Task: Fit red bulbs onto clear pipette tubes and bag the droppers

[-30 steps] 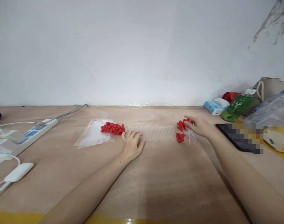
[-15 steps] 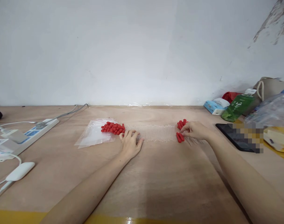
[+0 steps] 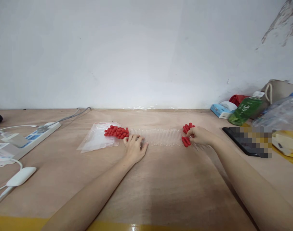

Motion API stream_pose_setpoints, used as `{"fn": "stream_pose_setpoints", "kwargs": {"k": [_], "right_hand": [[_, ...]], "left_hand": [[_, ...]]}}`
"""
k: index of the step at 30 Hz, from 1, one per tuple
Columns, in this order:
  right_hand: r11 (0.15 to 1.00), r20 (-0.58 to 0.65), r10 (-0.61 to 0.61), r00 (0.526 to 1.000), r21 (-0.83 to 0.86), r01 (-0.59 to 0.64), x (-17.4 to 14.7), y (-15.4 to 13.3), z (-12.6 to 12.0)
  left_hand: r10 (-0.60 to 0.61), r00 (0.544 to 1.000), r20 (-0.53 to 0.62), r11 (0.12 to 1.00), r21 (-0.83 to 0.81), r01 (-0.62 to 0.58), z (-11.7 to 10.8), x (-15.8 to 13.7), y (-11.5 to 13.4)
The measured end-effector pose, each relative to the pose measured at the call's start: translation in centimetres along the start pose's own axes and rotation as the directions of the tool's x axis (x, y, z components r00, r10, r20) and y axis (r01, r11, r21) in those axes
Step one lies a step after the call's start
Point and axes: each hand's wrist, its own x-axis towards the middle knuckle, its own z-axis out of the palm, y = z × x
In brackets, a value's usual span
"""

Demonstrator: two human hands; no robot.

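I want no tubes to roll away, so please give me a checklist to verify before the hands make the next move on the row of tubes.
1. Left hand rests on the left end of the tube row: ok.
2. Right hand is at the right end, fingers at the right caps: ok.
3. Row lies flat and straight on the table: ok.
4. Left caps are in one heap on the bags, beside the row: ok.
5. Right hand has a cap pinched: cannot tell.
6. Phone lies apart from the right arm: ok.
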Motion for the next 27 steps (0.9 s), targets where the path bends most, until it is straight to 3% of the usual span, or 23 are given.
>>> {"fn": "stream_pose_setpoints", "kwargs": {"k": [9, 13, 20, 22, 24, 27], "right_hand": [[0.996, -0.112, 0.025, 0.993, 0.092, -0.015, 0.0, -0.1, 0.2], [0.970, -0.188, 0.043, 0.981, 0.241, 0.004, 0.1, -0.1, 0.3], [0.890, -0.308, 0.159, 0.938, 0.456, -0.002, 0.6, -1.8, 0.3], [0.905, -0.391, 0.177, 0.903, 0.426, 0.007, 0.7, -3.7, 0.8], [0.917, -0.520, 0.169, 0.837, 0.394, 0.059, 0.7, -5.9, 1.9], [0.927, -0.676, 0.040, 0.736, 0.300, 0.226, 0.6, -9.2, 4.4]], "left_hand": [[-0.055, 0.998, -0.014, 0.996, 0.071, 0.055, -0.4, 0.2, -0.7], [-0.140, 0.988, -0.065, 0.976, 0.160, 0.148, -1.0, 0.5, -1.6], [-0.143, 0.987, -0.069, 0.969, 0.191, 0.154, -1.1, 0.6, -1.8], [-0.146, 0.987, -0.062, 0.970, 0.188, 0.155, -1.0, 0.6, -1.8], [-0.145, 0.988, -0.058, 0.970, 0.191, 0.153, -1.0, 0.6, -1.8], [-0.146, 0.988, -0.056, 0.965, 0.213, 0.155, -0.9, 0.6, -1.8]]}}
